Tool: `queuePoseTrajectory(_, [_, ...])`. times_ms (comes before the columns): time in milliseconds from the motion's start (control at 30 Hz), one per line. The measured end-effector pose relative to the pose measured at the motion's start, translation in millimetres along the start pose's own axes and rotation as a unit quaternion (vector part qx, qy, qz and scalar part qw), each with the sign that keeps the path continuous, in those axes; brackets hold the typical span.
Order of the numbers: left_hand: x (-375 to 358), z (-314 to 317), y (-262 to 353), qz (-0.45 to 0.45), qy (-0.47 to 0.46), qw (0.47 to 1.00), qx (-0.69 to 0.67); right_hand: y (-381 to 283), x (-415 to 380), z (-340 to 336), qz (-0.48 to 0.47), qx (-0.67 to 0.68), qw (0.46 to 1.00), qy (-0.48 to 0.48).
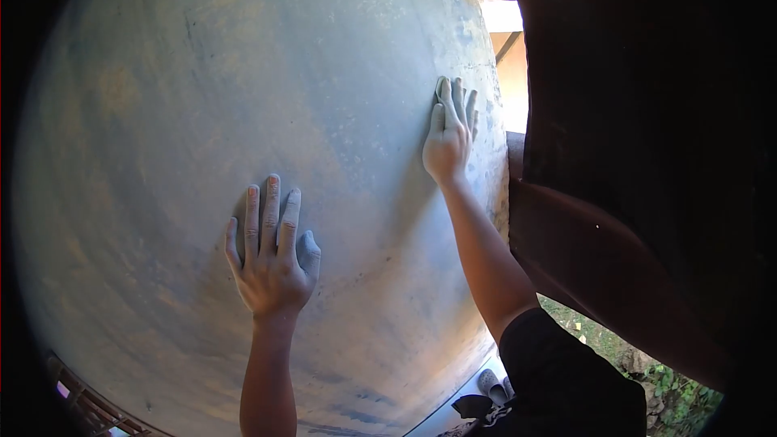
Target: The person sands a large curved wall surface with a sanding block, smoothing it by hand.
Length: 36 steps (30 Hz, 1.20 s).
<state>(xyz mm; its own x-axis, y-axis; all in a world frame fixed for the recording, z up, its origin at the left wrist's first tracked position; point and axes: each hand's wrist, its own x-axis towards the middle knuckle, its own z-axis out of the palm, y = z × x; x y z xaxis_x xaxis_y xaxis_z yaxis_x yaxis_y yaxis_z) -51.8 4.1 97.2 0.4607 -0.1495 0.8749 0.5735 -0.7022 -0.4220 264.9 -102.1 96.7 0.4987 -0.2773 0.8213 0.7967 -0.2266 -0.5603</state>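
Note:
A large grey wall [340,57] with a smeared, cement-like surface fills most of the head view and looks curved through the lens. My left hand [275,255] lies flat against it at lower centre, fingers spread, holding nothing. Higher and to the right, my right hand [452,133] presses on the wall near its right edge. Beside its index fingertip shows the curved rim of a thin grey piece [439,89], pinned under the fingers; what it is I cannot make out. Grey dust coats the fingers of both hands.
A dark brown panel or post [623,113] stands close on the right, beyond the wall's edge. Below it lie grass and stones [639,360]. A grey shoe [491,386] shows at the bottom, on a pale ledge [453,414]. Dark bars [89,405] show at lower left.

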Motion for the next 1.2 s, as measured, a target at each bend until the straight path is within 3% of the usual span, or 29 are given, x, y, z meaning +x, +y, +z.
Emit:
queuePoseTrajectory(67, [-1,0,1,0.01,0.0,1.0,-0.007,-17,-21,10,-0.06,0.11,0.992,0.003])
queuePoseTrajectory(133, [-1,0,4,0.009,-0.006,1.0,-0.017,-48,-102,-7,-0.201,0.176,0.956,-0.117])
queuePoseTrajectory(200, [-3,0,3,0.017,-0.004,1.0,-0.019,-60,-137,-36,-0.25,0.171,0.916,-0.262])
queuePoseTrajectory(233, [-4,1,2,0.023,-0.003,1.0,-0.019,-53,-135,-35,-0.25,0.172,0.917,-0.258])
queuePoseTrajectory(300, [-5,1,1,0.025,-0.006,1.0,-0.015,-27,-122,-25,-0.243,0.08,0.953,-0.161])
queuePoseTrajectory(433, [-4,3,2,0.014,-0.009,1.0,-0.018,23,-35,3,-0.075,0.111,0.991,0.006])
queuePoseTrajectory(500, [-5,5,2,0.004,-0.005,1.0,-0.015,18,-9,-3,0.092,0.129,0.987,0.016])
queuePoseTrajectory(600, [-10,6,11,-0.021,-0.003,1.0,-0.017,-26,-28,7,0.03,0.13,0.991,-0.001])
queuePoseTrajectory(667, [-18,5,16,-0.038,-0.006,0.999,-0.019,-59,-79,18,-0.132,0.137,0.982,-0.012])
queuePoseTrajectory(733, [-30,5,22,-0.071,-0.012,0.997,-0.022,-88,-137,-25,-0.173,0.117,0.965,-0.158])
queuePoseTrajectory(833, [-67,10,34,-0.113,-0.022,0.993,-0.003,-42,-192,-33,-0.159,0.118,0.967,-0.16])
queuePoseTrajectory(967, [-120,21,49,-0.129,-0.07,0.989,-0.005,71,-193,3,-0.03,0.166,0.984,0.056])
queuePoseTrajectory(1033, [-130,24,53,-0.128,-0.086,0.988,-0.001,72,-164,-16,0.216,0.093,0.972,0.021])
queuePoseTrajectory(1133, [-134,25,56,-0.13,-0.1,0.986,0.007,35,-149,-9,0.157,0.009,0.987,0.016])
queuePoseTrajectory(1200, [-134,24,58,-0.131,-0.102,0.986,0.009,4,-168,0,-0.005,0.098,0.995,0.029])
